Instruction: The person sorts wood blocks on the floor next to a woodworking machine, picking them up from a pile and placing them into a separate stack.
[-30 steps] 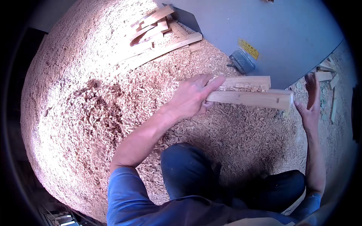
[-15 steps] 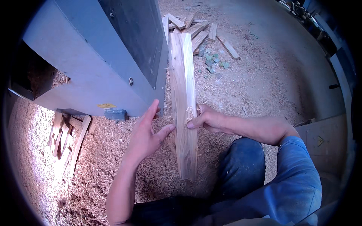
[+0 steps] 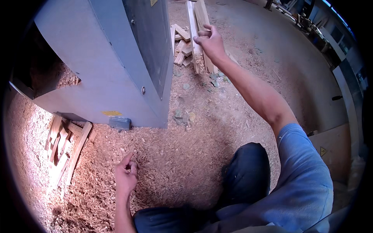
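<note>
In the head view, the right hand reaches far forward, its fingers gripping a pair of wooden strips side by side, in front of a pile of wood pieces; whether the strips touch the floor is unclear. The left hand, loosely curled and empty, hangs over wood shavings, near the grey machine housing. More wood pieces lie to its left.

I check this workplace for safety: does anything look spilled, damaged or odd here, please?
Yes. Loose wood shavings lie thickly beside the grey machine, as if spilled. One wooden piece in the right hand has a rough, torn-looking near end, unlike its smoother upper part.
</note>
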Available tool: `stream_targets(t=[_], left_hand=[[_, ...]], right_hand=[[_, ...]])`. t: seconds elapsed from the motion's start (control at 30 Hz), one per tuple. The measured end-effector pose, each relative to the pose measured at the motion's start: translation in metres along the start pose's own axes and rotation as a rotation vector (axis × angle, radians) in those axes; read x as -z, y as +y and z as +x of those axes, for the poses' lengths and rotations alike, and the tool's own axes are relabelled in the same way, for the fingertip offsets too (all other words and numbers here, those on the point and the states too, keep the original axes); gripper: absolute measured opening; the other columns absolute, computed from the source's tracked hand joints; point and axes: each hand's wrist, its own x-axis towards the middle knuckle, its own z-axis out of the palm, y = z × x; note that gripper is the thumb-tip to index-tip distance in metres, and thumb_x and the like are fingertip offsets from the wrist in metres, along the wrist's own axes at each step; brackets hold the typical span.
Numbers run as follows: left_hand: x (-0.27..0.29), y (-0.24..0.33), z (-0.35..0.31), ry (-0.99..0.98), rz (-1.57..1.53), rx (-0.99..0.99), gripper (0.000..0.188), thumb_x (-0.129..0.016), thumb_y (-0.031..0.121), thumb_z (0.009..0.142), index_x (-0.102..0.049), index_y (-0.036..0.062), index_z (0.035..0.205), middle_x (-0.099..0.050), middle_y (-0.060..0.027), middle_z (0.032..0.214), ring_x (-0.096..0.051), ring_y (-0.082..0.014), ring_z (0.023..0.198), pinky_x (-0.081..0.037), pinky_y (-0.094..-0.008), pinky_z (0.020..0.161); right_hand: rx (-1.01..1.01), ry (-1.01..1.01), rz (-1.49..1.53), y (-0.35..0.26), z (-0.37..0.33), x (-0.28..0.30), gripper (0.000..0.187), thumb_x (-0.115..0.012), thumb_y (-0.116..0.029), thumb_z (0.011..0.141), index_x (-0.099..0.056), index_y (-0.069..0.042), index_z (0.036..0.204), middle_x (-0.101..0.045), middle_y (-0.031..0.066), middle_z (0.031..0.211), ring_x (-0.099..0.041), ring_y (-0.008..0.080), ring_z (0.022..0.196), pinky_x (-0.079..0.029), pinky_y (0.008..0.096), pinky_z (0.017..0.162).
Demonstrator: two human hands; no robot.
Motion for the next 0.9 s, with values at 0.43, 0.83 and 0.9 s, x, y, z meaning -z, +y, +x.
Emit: stream_targets(t=[0.43,0.83,0.9], left_hand=[[0.103,-0.168,0.035,0.468,0.129,0.146,0.056,-0.071,0.008,0.085,-0.057,-0.0068,0.137,-0.067,-0.0247,0.124,-0.064,-0.0354,0.116,-0.046,-0.0389,0.106],[0.281,-0.295,0.025,0.326,0.91,0.739,0.085,-0.07,0.015,0.08,-0.034,0.016,0.158,-0.031,-0.015,0.165,-0.025,-0.0319,0.154,-0.018,-0.0469,0.127],[0.294,-0.316,0.031,0.294,1.028,0.684,0.076,-0.066,0.015,0.082,-0.041,0.0149,0.154,-0.037,-0.0132,0.162,-0.032,-0.0313,0.151,-0.025,-0.0432,0.125]], right_hand=[[0.605,-0.209,-0.144,-0.063,-0.163,-0.129,0.104,-0.076,-0.041,0.086,-0.016,0.006,0.156,-0.03,0.0292,0.151,-0.031,0.0404,0.144,-0.028,0.0522,0.121],[0.417,-0.018,0.134,-0.069,-0.188,-0.185,0.074,-0.078,-0.005,0.088,-0.033,0.004,0.146,-0.048,0.019,0.138,-0.053,0.0255,0.124,-0.043,0.0385,0.107],[0.443,0.006,0.11,-0.064,-0.188,-0.186,0.071,-0.077,-0.003,0.088,-0.034,0.004,0.145,-0.05,0.0181,0.135,-0.054,0.025,0.122,-0.045,0.0382,0.105]])
